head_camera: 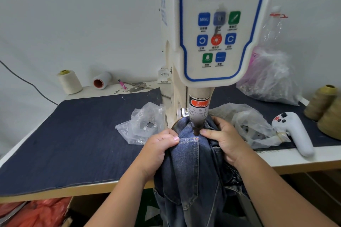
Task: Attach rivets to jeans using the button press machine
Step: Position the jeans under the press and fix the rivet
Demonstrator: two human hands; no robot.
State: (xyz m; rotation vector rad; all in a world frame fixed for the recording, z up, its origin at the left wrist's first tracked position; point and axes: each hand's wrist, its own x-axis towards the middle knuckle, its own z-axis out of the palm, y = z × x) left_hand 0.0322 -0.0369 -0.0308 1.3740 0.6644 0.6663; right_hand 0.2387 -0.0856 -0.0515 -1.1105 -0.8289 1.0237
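Two hands hold blue jeans under the plunger of a white button press machine. The left hand pinches the pocket edge; the right hand has its grip clenched on denim beside the plunger. Readable labels: "MENU", "WARNING", "TAKE CARE OF". Three clear plastic bags and four thread cones sit on the dark-cloth-covered surface by a white wall.

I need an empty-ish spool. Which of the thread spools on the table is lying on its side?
The white spool with the orange core, by the wall; the others stand upright.
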